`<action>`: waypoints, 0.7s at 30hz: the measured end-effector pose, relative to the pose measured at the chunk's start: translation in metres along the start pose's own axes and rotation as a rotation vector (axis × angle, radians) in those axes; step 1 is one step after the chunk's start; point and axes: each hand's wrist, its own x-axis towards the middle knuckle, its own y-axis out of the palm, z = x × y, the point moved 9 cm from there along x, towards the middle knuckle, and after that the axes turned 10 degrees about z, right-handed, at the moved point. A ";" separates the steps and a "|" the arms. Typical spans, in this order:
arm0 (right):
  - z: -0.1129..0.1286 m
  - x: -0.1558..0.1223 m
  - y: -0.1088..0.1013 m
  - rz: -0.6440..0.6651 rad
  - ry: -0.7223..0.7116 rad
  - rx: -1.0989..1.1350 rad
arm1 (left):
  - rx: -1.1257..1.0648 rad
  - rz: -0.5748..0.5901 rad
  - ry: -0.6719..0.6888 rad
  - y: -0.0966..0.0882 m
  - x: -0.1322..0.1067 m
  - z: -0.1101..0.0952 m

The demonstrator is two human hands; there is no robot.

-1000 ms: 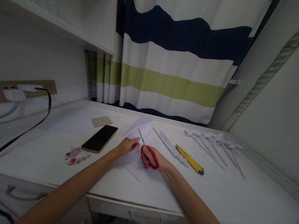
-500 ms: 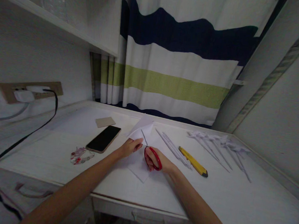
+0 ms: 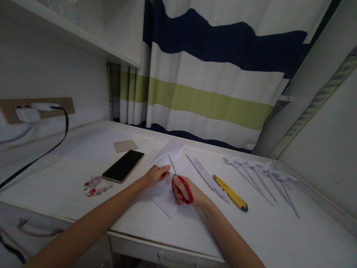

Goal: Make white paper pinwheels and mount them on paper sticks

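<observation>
My right hand [image 3: 185,191] is closed around the red handles of a pair of scissors [image 3: 188,190], whose thin blades point up and away to the left. Close by on the left, my left hand [image 3: 156,176] has its fingers curled and pressed on a white sheet of paper [image 3: 167,204]. The paper runs beneath both hands, and its far part rises in a fold behind the blade tips. Where exactly the left fingertips grip the paper is partly hidden.
Left of the hands lie a phone [image 3: 124,166], a beaded bracelet [image 3: 96,186] and a beige card [image 3: 125,146]. On the right are rolled paper sticks [image 3: 208,174], a yellow utility knife [image 3: 231,193] and several white paper pinwheel-like pieces [image 3: 260,167]. A striped curtain [image 3: 209,103] hangs behind.
</observation>
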 end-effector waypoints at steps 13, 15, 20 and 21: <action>0.003 0.000 0.001 0.003 0.023 -0.038 | -0.002 0.016 0.032 0.001 0.000 -0.003; 0.003 0.000 0.002 0.006 0.025 -0.038 | -0.004 0.011 0.028 0.001 0.000 -0.002; 0.004 0.000 0.002 0.008 0.028 -0.039 | -0.011 0.002 0.019 0.001 0.002 -0.001; 0.005 0.000 0.002 0.009 0.028 -0.040 | -0.013 0.000 0.021 0.000 0.002 -0.001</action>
